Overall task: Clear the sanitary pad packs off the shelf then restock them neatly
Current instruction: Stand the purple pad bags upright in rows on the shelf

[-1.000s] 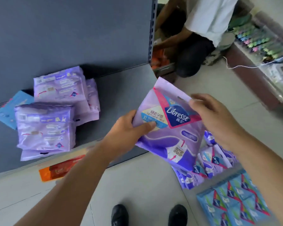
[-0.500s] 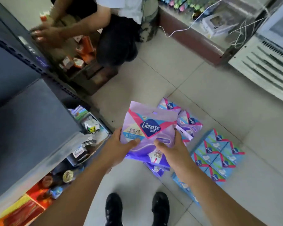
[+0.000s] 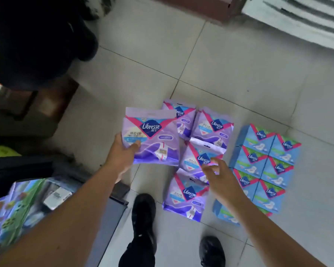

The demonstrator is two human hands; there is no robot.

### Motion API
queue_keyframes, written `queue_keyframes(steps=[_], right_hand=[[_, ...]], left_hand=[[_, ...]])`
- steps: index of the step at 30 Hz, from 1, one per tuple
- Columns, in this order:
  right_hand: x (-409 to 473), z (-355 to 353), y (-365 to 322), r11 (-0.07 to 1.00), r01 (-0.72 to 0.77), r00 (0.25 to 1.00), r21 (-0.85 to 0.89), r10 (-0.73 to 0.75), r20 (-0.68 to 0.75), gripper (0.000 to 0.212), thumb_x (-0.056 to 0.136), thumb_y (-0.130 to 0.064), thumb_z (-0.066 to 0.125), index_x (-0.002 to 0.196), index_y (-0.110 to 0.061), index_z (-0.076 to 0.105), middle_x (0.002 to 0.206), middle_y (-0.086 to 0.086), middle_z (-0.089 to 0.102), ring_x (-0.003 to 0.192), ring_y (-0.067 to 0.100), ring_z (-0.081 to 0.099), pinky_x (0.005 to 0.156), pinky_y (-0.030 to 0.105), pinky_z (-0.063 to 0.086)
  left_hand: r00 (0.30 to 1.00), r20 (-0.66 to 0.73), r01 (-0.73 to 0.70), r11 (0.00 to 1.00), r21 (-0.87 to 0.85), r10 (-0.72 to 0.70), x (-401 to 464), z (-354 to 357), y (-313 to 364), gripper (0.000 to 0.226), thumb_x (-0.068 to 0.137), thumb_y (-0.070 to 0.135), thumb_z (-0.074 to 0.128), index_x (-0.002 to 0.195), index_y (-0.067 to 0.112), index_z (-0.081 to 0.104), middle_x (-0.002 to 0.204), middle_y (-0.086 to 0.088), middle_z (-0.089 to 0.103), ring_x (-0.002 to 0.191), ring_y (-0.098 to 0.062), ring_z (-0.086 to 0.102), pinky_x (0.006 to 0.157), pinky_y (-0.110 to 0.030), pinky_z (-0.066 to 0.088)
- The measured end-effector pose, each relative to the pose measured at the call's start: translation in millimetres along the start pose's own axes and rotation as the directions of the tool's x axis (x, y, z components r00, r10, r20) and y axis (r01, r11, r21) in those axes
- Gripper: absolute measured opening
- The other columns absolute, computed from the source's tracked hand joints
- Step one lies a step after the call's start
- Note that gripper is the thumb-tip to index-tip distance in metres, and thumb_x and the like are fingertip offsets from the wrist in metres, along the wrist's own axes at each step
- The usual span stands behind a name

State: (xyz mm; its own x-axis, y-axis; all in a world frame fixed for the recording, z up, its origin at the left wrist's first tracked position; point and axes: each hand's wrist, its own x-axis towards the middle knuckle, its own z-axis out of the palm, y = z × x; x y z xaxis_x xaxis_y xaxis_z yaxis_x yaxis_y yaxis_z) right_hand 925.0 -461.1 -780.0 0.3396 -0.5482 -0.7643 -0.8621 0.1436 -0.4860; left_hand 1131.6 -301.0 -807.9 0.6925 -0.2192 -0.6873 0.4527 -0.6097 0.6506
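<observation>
Since half a sec ago your right hand [image 3: 215,171] let go of the purple Libresse pack [image 3: 152,139]; your grip there is now loose, fingers spread over the purple packs on the floor [image 3: 199,164], prob to straighten them or take another. Left hand [image 3: 121,151] alone pinches the pack by its near-left corner, held above the floor tiles [image 3: 239,70]. Blue packs [image 3: 266,164] sit in tidy rows to the right, kept apart by colour for easy restocking.
</observation>
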Motion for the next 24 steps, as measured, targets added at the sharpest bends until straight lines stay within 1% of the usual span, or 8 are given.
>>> queue_keyframes(steps=[4,8,10,13,16,19,22,24], right_hand=[[66,28,21,0.999,-0.014,1.000,-0.042,0.013,-0.024,0.038,0.098,-0.032,0.051,0.132,-0.016,0.049,0.106,-0.004,0.059,0.105,0.022,0.059,0.090,0.033,0.045],[125,51,36,1.000,-0.001,0.999,-0.013,0.001,-0.037,0.035,0.099,-0.027,0.049,0.133,-0.019,0.048,0.100,-0.007,0.059,0.086,0.012,0.055,0.061,0.004,0.036],[149,58,43,1.000,0.007,0.998,0.018,-0.006,-0.056,0.035,0.098,-0.027,0.049,0.132,-0.020,0.048,0.098,-0.006,0.060,0.085,0.013,0.057,0.059,0.006,0.036],[172,62,47,0.998,0.016,0.997,0.054,-0.012,-0.073,0.033,0.097,-0.031,0.051,0.128,-0.020,0.051,0.099,-0.001,0.064,0.092,0.020,0.062,0.070,0.025,0.045],[186,66,57,0.999,0.014,0.998,0.048,-0.011,-0.065,0.035,0.097,-0.032,0.051,0.129,-0.018,0.051,0.099,0.001,0.062,0.096,0.025,0.063,0.079,0.035,0.048],[182,64,61,1.000,0.016,0.999,0.007,-0.016,-0.049,0.036,0.099,-0.032,0.048,0.131,-0.017,0.049,0.097,0.002,0.062,0.093,0.021,0.062,0.076,0.031,0.047],[169,60,56,0.999,0.029,0.999,-0.014,-0.030,-0.012,0.037,0.100,-0.031,0.047,0.134,-0.018,0.048,0.100,0.000,0.060,0.092,0.017,0.057,0.067,0.024,0.040],[161,59,49,0.997,0.059,0.998,-0.051,-0.059,0.002,0.037,0.099,-0.030,0.047,0.135,-0.018,0.048,0.098,-0.005,0.058,0.092,0.014,0.055,0.073,0.023,0.036]], left_hand=[[0.994,-0.027,-0.105,0.984,0.140,0.110,93,36,-10,0.030,0.097,0.018,0.056,0.124,0.012,0.047,0.114,-0.004,0.063,0.101,-0.021,0.062,0.079,-0.029,0.048],[0.982,0.009,-0.188,0.952,0.243,0.191,167,88,-15,0.027,0.099,0.021,0.051,0.124,0.013,0.046,0.111,-0.003,0.060,0.097,-0.021,0.058,0.078,-0.029,0.045],[0.977,0.043,-0.212,0.941,0.263,0.208,197,112,-19,0.029,0.100,0.023,0.049,0.127,0.013,0.044,0.111,-0.002,0.058,0.097,-0.019,0.056,0.078,-0.028,0.042],[0.973,0.150,-0.217,0.918,0.332,0.176,226,129,-26,0.037,0.100,0.022,0.047,0.136,0.016,0.040,0.122,-0.004,0.057,0.110,-0.023,0.056,0.087,-0.030,0.044],[0.953,0.268,-0.253,0.851,0.460,0.139,238,140,-40,0.045,0.100,0.023,0.047,0.143,0.022,0.035,0.129,-0.002,0.054,0.117,-0.022,0.053,0.095,-0.032,0.042],[0.959,0.260,-0.234,0.835,0.498,0.114,234,140,-39,0.050,0.099,0.022,0.047,0.146,0.023,0.030,0.131,-0.001,0.054,0.118,-0.023,0.054,0.094,-0.034,0.046],[0.982,0.171,-0.162,0.801,0.576,0.075,221,135,-27,0.061,0.100,0.023,0.046,0.153,0.022,0.015,0.142,-0.007,0.049,0.122,-0.028,0.053,0.087,-0.032,0.044],[0.984,0.114,-0.180,0.748,0.639,0.139,203,131,-20,0.059,0.100,0.025,0.047,0.151,0.017,0.019,0.143,-0.011,0.047,0.125,-0.028,0.051,0.083,-0.029,0.040]])
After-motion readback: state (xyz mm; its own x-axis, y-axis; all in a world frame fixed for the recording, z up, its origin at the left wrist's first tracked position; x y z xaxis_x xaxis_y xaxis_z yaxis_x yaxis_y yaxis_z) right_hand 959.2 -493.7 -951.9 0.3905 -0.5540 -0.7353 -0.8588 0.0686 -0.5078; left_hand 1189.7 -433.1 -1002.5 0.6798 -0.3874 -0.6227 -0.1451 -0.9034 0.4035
